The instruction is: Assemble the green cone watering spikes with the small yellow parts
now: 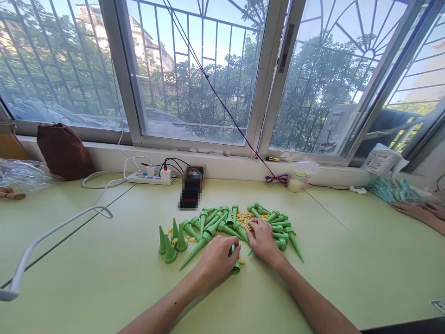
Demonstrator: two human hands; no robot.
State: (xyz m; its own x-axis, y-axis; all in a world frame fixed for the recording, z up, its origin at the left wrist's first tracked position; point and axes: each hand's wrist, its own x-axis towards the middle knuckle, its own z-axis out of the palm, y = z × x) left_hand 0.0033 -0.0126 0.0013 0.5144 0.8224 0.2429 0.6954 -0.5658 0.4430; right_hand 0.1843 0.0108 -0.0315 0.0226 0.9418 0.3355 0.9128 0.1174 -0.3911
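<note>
My left hand (220, 255) is closed around a green plastic watering spike (235, 268), whose wide ribbed end points down toward me. Beside that end is a small yellow piece (242, 261). My right hand (263, 237) reaches to the heap of small yellow plastic pieces (245, 220), its fingers bent and the thumb apart from them; nothing shows between them. Green spikes (196, 250) lie in an arc around the heap on both sides. Left of these, several spikes (170, 252) stand on their wide ends with tips up, yellow bits among them.
A white power strip (150, 178) with cables and a dark box (194, 178) sit near the window sill. A white cable (38, 241) crosses the left side. At the right, another person's hands (413, 209) rest near teal bagged items (394, 189). A small jar (297, 181) stands behind.
</note>
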